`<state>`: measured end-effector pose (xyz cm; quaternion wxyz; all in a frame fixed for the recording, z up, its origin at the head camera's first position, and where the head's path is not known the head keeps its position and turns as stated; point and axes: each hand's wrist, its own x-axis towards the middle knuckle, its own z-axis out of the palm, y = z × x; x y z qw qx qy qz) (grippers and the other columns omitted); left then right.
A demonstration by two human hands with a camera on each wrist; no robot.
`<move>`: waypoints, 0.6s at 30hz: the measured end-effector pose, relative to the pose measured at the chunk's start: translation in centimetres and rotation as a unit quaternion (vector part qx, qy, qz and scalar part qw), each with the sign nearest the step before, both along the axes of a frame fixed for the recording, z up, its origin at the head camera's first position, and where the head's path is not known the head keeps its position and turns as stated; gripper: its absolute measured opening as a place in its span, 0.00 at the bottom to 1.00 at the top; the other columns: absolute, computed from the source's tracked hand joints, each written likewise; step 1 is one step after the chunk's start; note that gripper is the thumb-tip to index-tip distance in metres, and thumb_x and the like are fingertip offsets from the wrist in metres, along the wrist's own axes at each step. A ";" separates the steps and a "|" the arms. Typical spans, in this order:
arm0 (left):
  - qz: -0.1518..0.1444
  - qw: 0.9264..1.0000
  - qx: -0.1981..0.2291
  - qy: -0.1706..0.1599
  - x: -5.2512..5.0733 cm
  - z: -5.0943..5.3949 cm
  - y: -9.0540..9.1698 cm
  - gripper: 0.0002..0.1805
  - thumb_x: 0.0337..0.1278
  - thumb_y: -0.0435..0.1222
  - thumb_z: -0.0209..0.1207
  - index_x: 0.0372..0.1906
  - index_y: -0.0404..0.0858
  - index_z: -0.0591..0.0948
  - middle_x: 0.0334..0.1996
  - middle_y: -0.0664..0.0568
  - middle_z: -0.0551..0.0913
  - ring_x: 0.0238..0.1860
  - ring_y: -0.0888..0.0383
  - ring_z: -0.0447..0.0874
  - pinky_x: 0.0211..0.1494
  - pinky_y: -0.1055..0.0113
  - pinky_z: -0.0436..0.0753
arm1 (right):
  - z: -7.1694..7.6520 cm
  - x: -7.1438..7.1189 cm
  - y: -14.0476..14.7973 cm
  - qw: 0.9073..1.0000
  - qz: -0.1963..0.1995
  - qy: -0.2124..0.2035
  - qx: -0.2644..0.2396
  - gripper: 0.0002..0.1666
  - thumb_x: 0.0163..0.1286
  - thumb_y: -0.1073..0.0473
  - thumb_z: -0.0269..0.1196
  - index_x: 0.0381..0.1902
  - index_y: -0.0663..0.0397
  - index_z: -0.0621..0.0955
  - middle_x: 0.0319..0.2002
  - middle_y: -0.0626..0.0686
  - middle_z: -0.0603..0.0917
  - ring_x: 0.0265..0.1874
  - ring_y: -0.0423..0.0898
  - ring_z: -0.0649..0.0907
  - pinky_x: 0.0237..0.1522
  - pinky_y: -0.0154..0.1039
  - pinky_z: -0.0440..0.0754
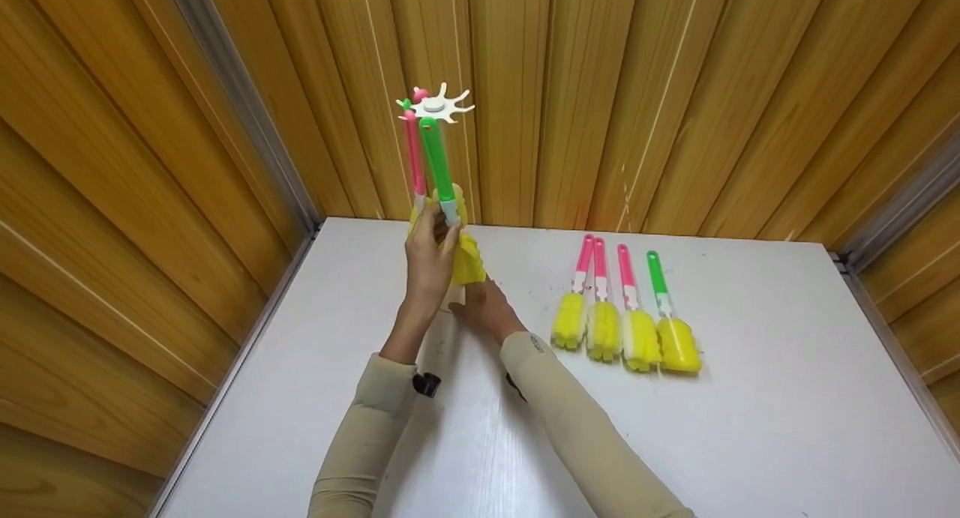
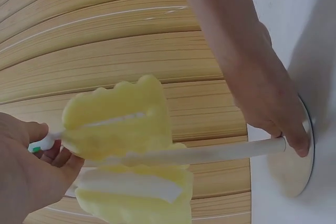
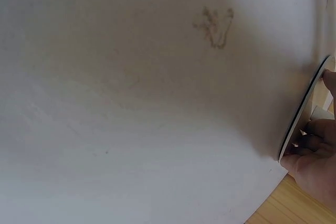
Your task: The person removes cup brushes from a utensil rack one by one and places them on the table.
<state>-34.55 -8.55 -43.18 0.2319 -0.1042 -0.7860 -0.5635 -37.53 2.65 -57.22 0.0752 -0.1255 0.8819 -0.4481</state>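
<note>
A white stand point(image 1: 434, 105) with a star-shaped hook top, a pole and a round base point(image 2: 294, 174) stands on the left half of the table. My left hand point(image 1: 431, 259) pinches a sponge bottle brush with a green handle point(image 1: 437, 162) near its white neck, close to the hooks. The handle points up and its yellow sponge head point(image 2: 118, 119) hangs down beside the pole. A pink-handled brush point(image 1: 415, 158) hangs behind it, with further pink and green handle tips at the hooks. Low down, my right hand point(image 2: 268, 93) holds the round base with curled fingers by the pole's foot.
To the right lie several more sponge brushes on the white table point(image 1: 750, 428): pink-handled ones point(image 1: 602, 330) and one with a green handle point(image 1: 657, 270). Wood-patterned walls point(image 1: 585, 91) enclose the table at the back and sides.
</note>
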 end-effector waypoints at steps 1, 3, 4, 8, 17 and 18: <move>-0.002 1.000 0.002 0.000 0.1 0.0 -0.1 0.18 0.70 0.30 0.60 0.61 0.32 0.76 0.51 0.43 0.81 0.52 0.52 0.86 0.56 0.63 0.84 | 0.0 0.1 0.0 1.000 -0.003 -0.005 -0.008 0.40 0.73 0.59 0.66 0.77 0.45 0.61 0.72 0.51 0.71 0.74 0.48 0.66 0.77 0.48 0.58; -0.006 1.000 0.004 -0.001 0.2 0.0 -0.1 0.15 0.70 0.31 0.60 0.57 0.32 0.77 0.48 0.44 0.82 0.48 0.53 0.87 0.53 0.64 0.85 | 0.0 0.1 -0.1 1.000 -0.008 -0.009 -0.014 0.37 0.72 0.60 0.66 0.74 0.47 0.63 0.68 0.51 0.73 0.72 0.47 0.68 0.76 0.47 0.59; -0.010 1.000 0.005 -0.002 0.3 0.1 -0.1 0.14 0.70 0.32 0.60 0.56 0.33 0.77 0.47 0.45 0.82 0.46 0.54 0.88 0.52 0.64 0.85 | 0.0 0.2 0.0 1.000 -0.009 -0.010 -0.016 0.36 0.72 0.60 0.66 0.73 0.48 0.64 0.67 0.51 0.74 0.71 0.47 0.69 0.76 0.47 0.60; -0.029 0.999 0.020 -0.003 0.6 0.1 -0.1 0.13 0.70 0.33 0.60 0.55 0.33 0.77 0.44 0.45 0.85 0.44 0.55 0.89 0.52 0.62 0.86 | 0.0 0.1 0.0 1.000 -0.015 -0.021 -0.016 0.32 0.72 0.60 0.66 0.69 0.49 0.66 0.62 0.50 0.75 0.67 0.47 0.72 0.75 0.47 0.63; -0.045 0.995 0.086 -0.016 1.1 -0.5 -1.7 0.13 0.68 0.30 0.62 0.54 0.32 0.82 0.39 0.44 0.87 0.39 0.53 0.88 0.46 0.66 0.86 | -0.7 -0.8 -0.1 1.000 0.001 0.016 -0.013 0.29 0.72 0.58 0.67 0.68 0.49 0.72 0.58 0.52 0.80 0.59 0.47 0.79 0.68 0.48 0.72; -0.044 0.994 0.094 -0.018 1.2 -0.5 -1.9 0.13 0.67 0.30 0.62 0.53 0.32 0.82 0.39 0.44 0.87 0.39 0.53 0.88 0.46 0.66 0.86 | -0.8 -0.9 -0.1 1.000 0.002 0.024 -0.011 0.27 0.73 0.56 0.66 0.66 0.50 0.73 0.56 0.53 0.81 0.57 0.48 0.79 0.67 0.49 0.73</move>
